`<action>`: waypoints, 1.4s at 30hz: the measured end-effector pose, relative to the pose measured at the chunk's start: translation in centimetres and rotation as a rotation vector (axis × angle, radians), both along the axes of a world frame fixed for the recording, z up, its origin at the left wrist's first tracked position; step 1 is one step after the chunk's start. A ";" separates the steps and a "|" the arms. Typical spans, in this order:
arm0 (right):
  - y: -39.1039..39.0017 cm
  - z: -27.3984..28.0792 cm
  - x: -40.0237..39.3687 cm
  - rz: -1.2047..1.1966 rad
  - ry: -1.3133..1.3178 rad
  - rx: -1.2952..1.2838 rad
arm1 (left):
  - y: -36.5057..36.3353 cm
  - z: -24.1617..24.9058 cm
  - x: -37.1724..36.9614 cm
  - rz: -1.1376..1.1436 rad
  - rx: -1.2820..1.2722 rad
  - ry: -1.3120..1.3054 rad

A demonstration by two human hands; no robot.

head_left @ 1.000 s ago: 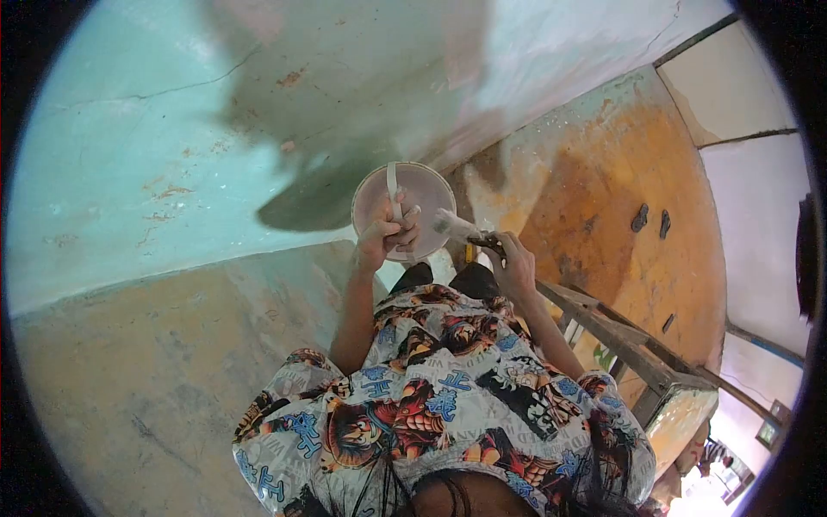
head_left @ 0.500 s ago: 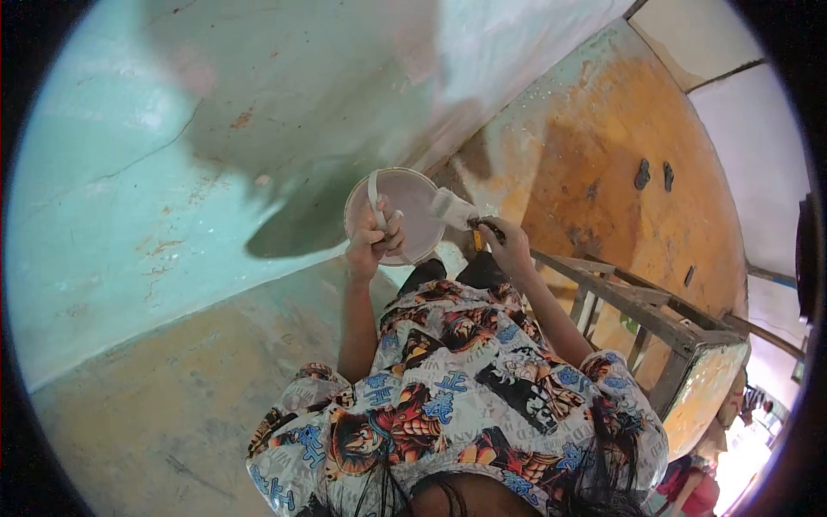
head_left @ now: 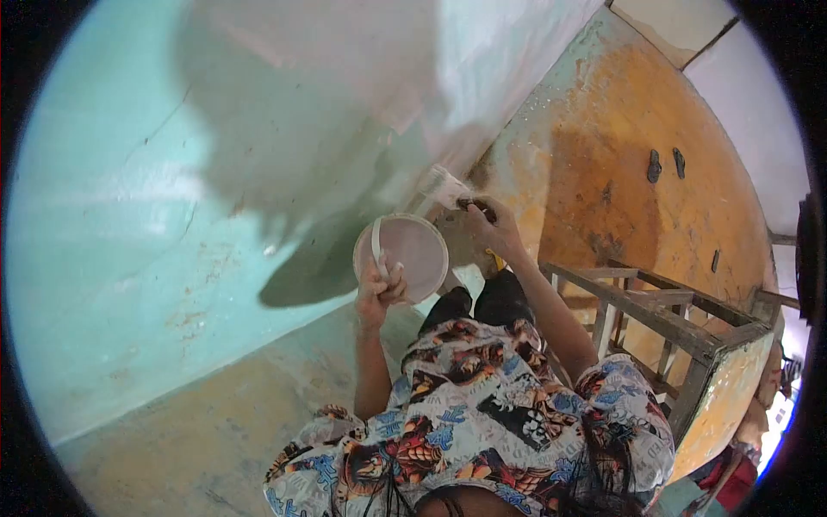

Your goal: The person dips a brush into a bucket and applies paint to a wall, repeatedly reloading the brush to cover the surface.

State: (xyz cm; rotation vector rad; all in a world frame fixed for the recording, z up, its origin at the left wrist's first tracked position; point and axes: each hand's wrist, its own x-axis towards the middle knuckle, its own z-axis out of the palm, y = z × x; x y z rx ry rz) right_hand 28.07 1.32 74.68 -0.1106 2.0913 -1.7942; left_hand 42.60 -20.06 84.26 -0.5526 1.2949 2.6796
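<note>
My left hand (head_left: 380,289) is closed round the white handle strap of a bucket (head_left: 419,258) with pale pinkish paint inside. My right hand (head_left: 493,226) grips the dark handle of a wide paintbrush (head_left: 444,187). The brush's whitish bristles point up and left, beyond the bucket's rim and close to the wall (head_left: 345,95), where they seem to touch its lower part. Pale paint covers some of the turquoise wall.
A wooden frame (head_left: 663,319) stands on the right. Dark slippers (head_left: 654,166) lie on the orange-brown floor (head_left: 594,198). Red cloth (head_left: 736,484) shows at the lower right. My shadow falls on the wall.
The brush has moved from beside the bucket's opening to up near the wall, beyond the rim. My view has shifted, so the bucket and wooden frame appear lower.
</note>
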 end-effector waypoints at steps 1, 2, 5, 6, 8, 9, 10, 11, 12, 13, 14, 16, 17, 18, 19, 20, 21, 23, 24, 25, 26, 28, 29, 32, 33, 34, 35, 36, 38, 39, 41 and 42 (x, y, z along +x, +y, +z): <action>-0.6 0.5 -0.6 0.004 0.048 0.014 | 0.0 -0.4 0.1 0.016 0.011 -0.013; -1.3 1.4 -1.4 0.010 0.096 0.028 | -0.1 -0.8 0.3 0.015 0.002 -0.026; -3.8 0.4 -2.9 -0.009 0.011 -0.076 | 0.0 -1.8 0.8 0.038 -0.021 -0.076; -4.9 -0.4 -3.1 -0.015 -0.055 -0.131 | -0.2 -2.2 1.5 0.059 -0.022 -0.098; -6.2 -0.3 -3.9 0.041 -0.042 -0.092 | -0.3 -3.1 1.9 0.089 -0.022 -0.147; -6.8 -0.2 -4.1 0.070 -0.037 -0.073 | -0.3 -3.5 2.0 0.094 -0.020 -0.165; -7.5 -0.3 -3.8 0.069 -0.039 -0.089 | -0.2 -3.6 2.6 0.102 -0.020 -0.195; -8.3 -0.8 -3.7 0.062 -0.032 -0.106 | -0.4 -4.4 3.1 0.115 -0.015 -0.210; -8.9 -1.3 -3.7 0.061 -0.026 -0.119 | -0.3 -5.3 3.7 0.134 -0.006 -0.224; -9.3 -1.6 -3.5 0.077 -0.021 -0.126 | -0.1 -5.8 4.5 0.157 0.004 -0.251; -9.8 -1.8 -3.6 0.094 -0.012 -0.135 | 0.1 -6.1 4.9 0.167 0.036 -0.259; -10.8 -2.2 -3.1 0.099 0.017 -0.166 | 0.6 -6.2 5.5 0.182 0.089 -0.281; -11.3 -2.0 -3.0 0.096 0.042 -0.184 | 1.2 -5.8 5.6 0.200 0.106 -0.289; -11.7 -2.1 -2.6 0.084 0.069 -0.206 | 1.7 -5.8 5.7 0.211 0.118 -0.297; -11.9 -1.6 -2.3 0.083 0.051 -0.186 | 2.1 -5.8 6.0 0.221 0.134 -0.303; -11.9 -1.1 -2.3 0.077 0.035 -0.167 | 2.2 -5.9 6.1 0.194 0.128 -0.312; -12.0 -0.5 -2.4 0.071 0.024 -0.143 | 2.1 -6.0 6.0 0.166 0.128 -0.315; -11.9 0.1 -2.4 0.073 0.015 -0.126 | 2.4 -6.3 5.7 0.124 0.131 -0.333; -12.0 0.5 -2.2 0.065 0.011 -0.121 | 2.3 -6.1 5.5 0.098 0.128 -0.351; -12.0 0.9 -2.2 0.054 0.019 -0.112 | 2.3 -6.0 5.3 0.073 0.125 -0.369; -11.9 1.2 -2.2 0.043 0.027 -0.100 | 2.4 -6.0 5.1 0.063 0.110 -0.381; -11.4 1.6 -2.1 0.034 0.023 -0.092 | 2.7 -6.0 4.6 0.043 0.083 -0.406; -11.1 1.8 -2.2 0.034 0.016 -0.100 | 2.7 -6.1 4.5 0.024 0.084 -0.418; -10.9 2.6 -2.2 0.048 -0.015 -0.075 | 2.3 -5.9 4.7 -0.003 0.081 -0.451; -10.5 2.7 -2.3 0.052 -0.031 -0.063 | 2.5 -5.8 4.5 0.005 0.069 -0.468; -10.4 2.4 -2.3 0.046 -0.025 -0.080 | 2.6 -5.6 4.3 0.015 0.059 -0.485; -10.3 2.1 -2.3 0.040 -0.017 -0.096 | 2.5 -5.5 4.1 0.020 0.062 -0.491; -10.2 1.8 -2.2 0.035 -0.007 -0.111 | 2.5 -5.4 3.9 0.026 0.066 -0.495; -10.6 2.1 -1.9 0.045 0.001 -0.108 | 2.1 -5.3 4.1 0.037 0.065 -0.501; -10.5 2.2 -1.9 0.047 0.004 -0.109 | 2.1 -5.4 4.2 0.036 0.055 -0.505; -10.5 2.2 -2.2 0.047 0.018 -0.109 | 2.2 -5.4 3.6 0.049 0.035 -0.520; -10.5 2.3 -2.1 0.046 0.022 -0.110 | 2.3 -5.2 3.3 0.063 0.027 -0.533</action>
